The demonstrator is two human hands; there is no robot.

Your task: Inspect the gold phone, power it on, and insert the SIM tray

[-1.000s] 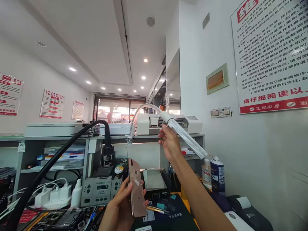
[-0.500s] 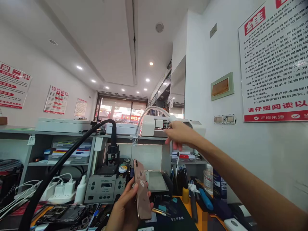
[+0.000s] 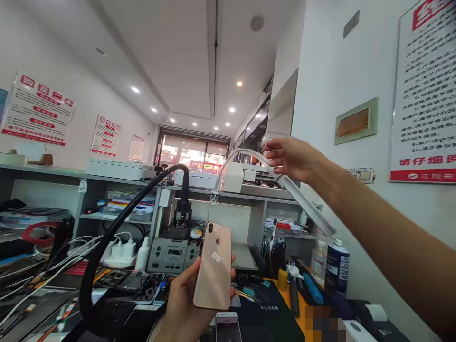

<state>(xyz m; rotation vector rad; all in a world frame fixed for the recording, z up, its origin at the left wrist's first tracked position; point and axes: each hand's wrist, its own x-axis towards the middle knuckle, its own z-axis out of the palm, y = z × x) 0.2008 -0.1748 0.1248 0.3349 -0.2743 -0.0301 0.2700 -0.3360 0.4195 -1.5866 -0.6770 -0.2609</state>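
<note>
My left hand (image 3: 185,289) is closed around a gold smartphone (image 3: 213,270), held upright with its back, camera bump and a small white sticker facing me. My raised right hand (image 3: 294,159) is at the joint of a white gooseneck desk lamp (image 3: 306,204); its fingers are loosely bent and apart, the lowest seeming to touch the joint. The lamp's long head slants down to the right under the forearm. Below the held phone, a white-framed phone (image 3: 228,325) lies on the dark mat (image 3: 270,318).
Opened phones and parts (image 3: 124,280) crowd the left bench. A thick black hose (image 3: 107,242) arches across it. A grey control station (image 3: 169,254) stands behind. To the right are a spray can (image 3: 337,266), a clear bottle (image 3: 318,261) and a blue-handled tool (image 3: 313,287).
My view has turned left. The phone's back has rotated toward me in my left hand. My right hand has lifted, uncovering the lamp head that was hidden behind it.
</note>
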